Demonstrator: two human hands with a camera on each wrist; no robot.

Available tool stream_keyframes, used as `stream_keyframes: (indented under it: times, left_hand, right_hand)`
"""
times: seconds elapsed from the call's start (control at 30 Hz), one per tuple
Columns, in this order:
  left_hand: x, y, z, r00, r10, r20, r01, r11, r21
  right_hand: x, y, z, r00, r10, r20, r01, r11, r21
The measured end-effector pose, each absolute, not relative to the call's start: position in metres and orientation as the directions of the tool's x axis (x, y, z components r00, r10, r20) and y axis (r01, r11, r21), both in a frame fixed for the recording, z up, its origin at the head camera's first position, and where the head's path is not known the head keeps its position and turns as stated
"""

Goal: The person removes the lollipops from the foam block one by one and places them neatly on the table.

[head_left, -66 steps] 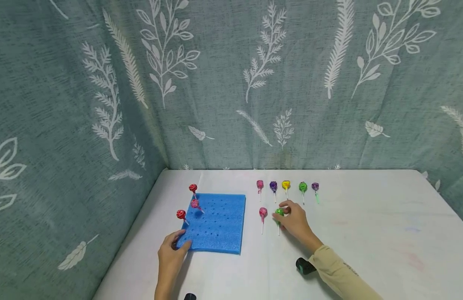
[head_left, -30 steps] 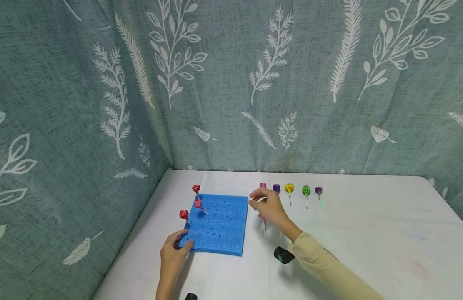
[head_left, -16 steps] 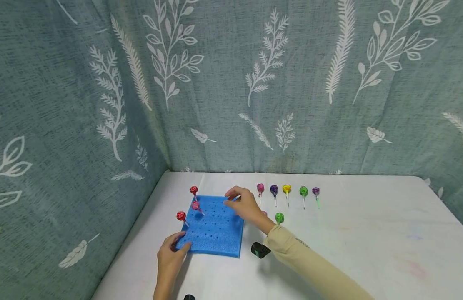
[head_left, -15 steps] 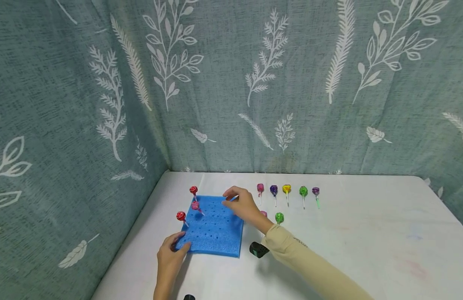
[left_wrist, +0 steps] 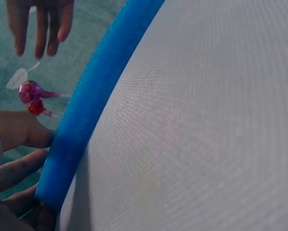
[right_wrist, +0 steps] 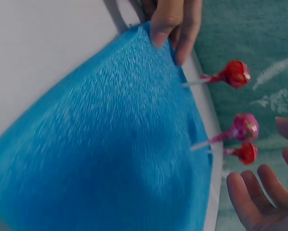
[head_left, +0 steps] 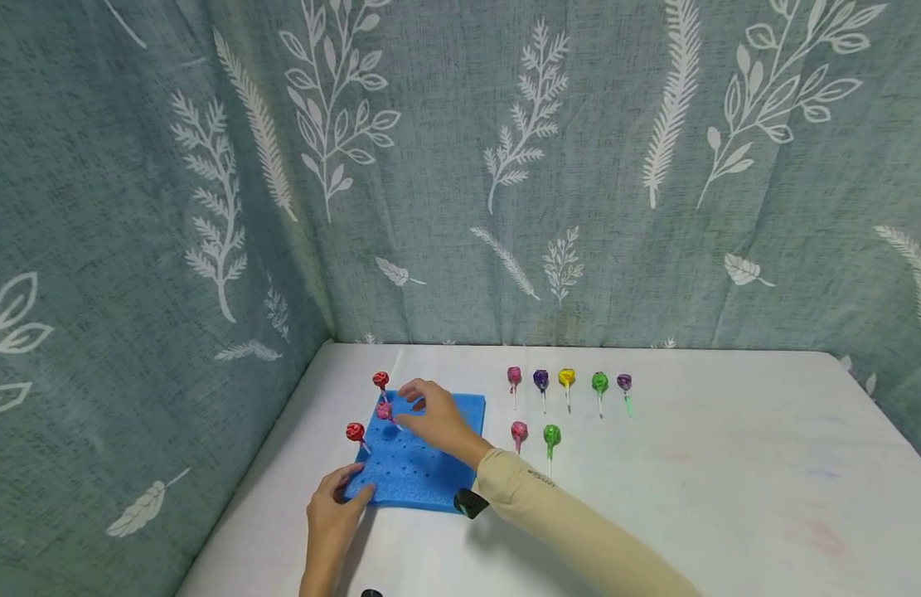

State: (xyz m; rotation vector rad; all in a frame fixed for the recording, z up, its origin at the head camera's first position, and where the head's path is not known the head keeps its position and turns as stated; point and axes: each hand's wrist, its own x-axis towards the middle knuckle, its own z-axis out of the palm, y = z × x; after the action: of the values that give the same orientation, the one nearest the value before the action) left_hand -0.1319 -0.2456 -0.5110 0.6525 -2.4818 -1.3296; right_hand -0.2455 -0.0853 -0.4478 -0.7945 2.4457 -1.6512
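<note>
A blue foam board [head_left: 411, 491] with rows of small holes lies on the white table. Its near left corner is held by my left hand [head_left: 330, 518], thumb on top and fingers along the side. Two red lollipops [head_left: 356, 432] and a pink lollipop [head_left: 384, 411] stand in the board's left part, sticks down and leaning. My right hand [head_left: 439, 424] hovers over the board just right of the pink lollipop. In the right wrist view its fingers [right_wrist: 259, 195] are spread and hold nothing, apart from the pink lollipop's head [right_wrist: 245, 128].
Right of the board, pink, dark purple, yellow [head_left: 567, 378], green and purple lollipops lie in a back row. A pink [head_left: 519, 433] and a green lollipop [head_left: 552, 436] lie in front of them. A patterned curtain [head_left: 445, 166] borders the table behind and left.
My right hand has left the green lollipop in the front row and moved left, empty, across the board to the pink lollipop. My left hand has stayed at the corner.
</note>
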Motion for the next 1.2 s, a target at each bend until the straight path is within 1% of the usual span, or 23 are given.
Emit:
stream_keyframes:
  times: [0.2,0.37,0.67,0.93,1.03,1.2]
  left_hand:
    - [-0.132,-0.247,-0.512,-0.869,-0.494,0.031,-0.253,0.497,0.83]
    - [-0.133,-0.246,-0.513,-0.872,-0.488,0.032,-0.247,0.496,0.832]
    - [-0.131,-0.246,-0.51,-0.873,-0.487,0.031,-0.246,0.493,0.835]
    - [-0.132,-0.246,-0.509,-0.874,-0.484,0.043,-0.229,0.488,0.842]
    - [-0.132,-0.246,-0.508,-0.872,-0.489,0.039,-0.24,0.495,0.835]
    - [-0.132,-0.245,-0.509,-0.87,-0.493,0.034,-0.247,0.494,0.833]
  right_hand:
    - [-0.241,-0.109,-0.453,-0.833,-0.507,0.222,-0.439,0.359,-0.824]
    - [-0.238,-0.117,-0.46,-0.815,-0.53,0.234,-0.487,0.407,-0.773]
    - [-0.233,-0.119,-0.465,-0.808,-0.512,0.291,-0.507,0.351,-0.788]
    - [-0.238,-0.117,-0.466,-0.807,-0.474,0.352,-0.521,0.294,-0.801]
    - [-0.239,-0.116,-0.466,-0.797,-0.496,0.344,-0.535,0.316,-0.783]
    - [-0.236,-0.115,-0.467,-0.775,-0.564,0.285,-0.533,0.341,-0.775]
